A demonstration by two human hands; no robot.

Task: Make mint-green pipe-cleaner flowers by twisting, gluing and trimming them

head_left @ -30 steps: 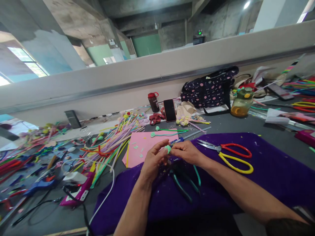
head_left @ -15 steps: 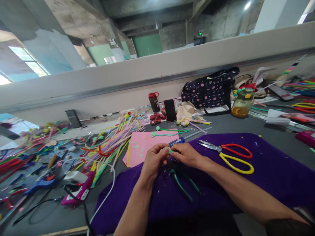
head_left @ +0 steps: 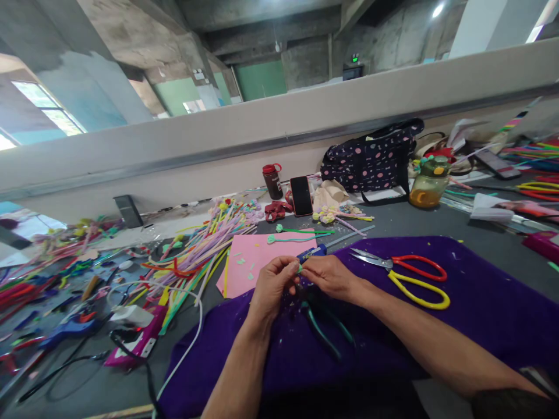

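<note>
My left hand (head_left: 276,284) and my right hand (head_left: 331,277) meet over the purple cloth (head_left: 375,337). Between their fingertips is a small pale green piece (head_left: 300,269), pinched from both sides and mostly hidden by the fingers. Just below lie pliers with teal handles (head_left: 322,331), their jaws partly in shadow under my hands. Behind my fingers sits a blue tool (head_left: 312,252), partly covered. Scissors with one red and one yellow handle (head_left: 391,265) rest on the cloth to the right of my right hand.
A pink sheet (head_left: 240,279) carries green scraps; two green-headed stems (head_left: 301,237) lie at its far edge. Pipe cleaners (head_left: 218,238) pile up left. A phone (head_left: 301,196), red-lidded bottle (head_left: 273,181), dotted bag (head_left: 373,157) and green-lidded bottle (head_left: 430,183) stand behind. A white cable (head_left: 198,331) crosses the left.
My hands stay together with the green piece between them; the fingers have shifted only a little. The whole view has moved very slightly.
</note>
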